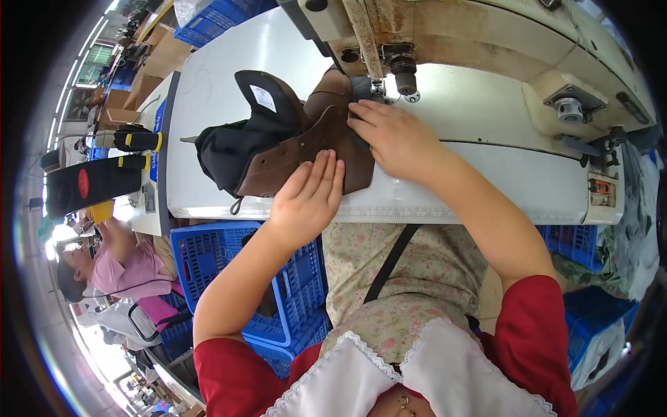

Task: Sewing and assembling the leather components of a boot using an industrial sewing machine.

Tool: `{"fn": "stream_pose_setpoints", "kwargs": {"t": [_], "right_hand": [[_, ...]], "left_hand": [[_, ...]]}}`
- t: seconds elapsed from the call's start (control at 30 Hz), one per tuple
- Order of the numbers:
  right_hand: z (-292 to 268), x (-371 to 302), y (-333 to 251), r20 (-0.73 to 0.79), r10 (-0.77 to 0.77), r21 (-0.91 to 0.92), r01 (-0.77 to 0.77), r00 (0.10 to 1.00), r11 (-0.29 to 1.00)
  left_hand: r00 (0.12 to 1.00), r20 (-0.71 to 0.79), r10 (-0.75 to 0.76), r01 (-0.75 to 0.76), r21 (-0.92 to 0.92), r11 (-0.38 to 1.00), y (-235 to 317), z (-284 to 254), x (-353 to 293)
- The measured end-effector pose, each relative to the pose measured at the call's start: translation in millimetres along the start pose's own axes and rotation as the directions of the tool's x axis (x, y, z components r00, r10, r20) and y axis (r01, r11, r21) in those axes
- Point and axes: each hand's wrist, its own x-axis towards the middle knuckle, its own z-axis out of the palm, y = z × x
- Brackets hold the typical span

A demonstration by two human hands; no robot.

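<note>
A brown leather shoe upper (354,163) with a black fabric lining (226,153) lies on the white bed of a sewing machine (479,42). Its raised black tongue bears a white label (263,99). My left hand (309,191) rests on the near side of the leather, fingers stretched out and lying flat. At the leather's right edge is my right hand (396,139), its fingers extended and pressed down close to the presser foot (378,87). The far end of the upper reaches toward the needle area, where the machine head partly hides it.
A ruler strip (445,213) runs along the table's front edge. Blue plastic crates (201,243) stand below at the left, with another blue crate (573,243) at the right. Farther left, a person in a pink top (132,267) sits near another machine (97,184).
</note>
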Motion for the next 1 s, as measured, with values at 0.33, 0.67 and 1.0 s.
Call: {"fn": "stream_pose_setpoints", "kwargs": {"t": [0.33,0.67,1.0], "right_hand": [[-17,-6,14,-0.102,-0.049,-0.209,0.026,0.994,0.978],[-26,-12,23,-0.087,-0.032,-0.275,0.006,0.996,0.961],[-27,-18,32,-0.114,-0.056,-0.242,0.027,0.992,0.97]], "left_hand": [[0.998,-0.051,-0.026,0.023,-0.044,0.999,4,15,23],[0.977,-0.07,-0.201,0.201,-0.012,0.98,15,11,44],[0.999,0.03,-0.041,0.043,-0.039,0.998,4,26,47]]}}
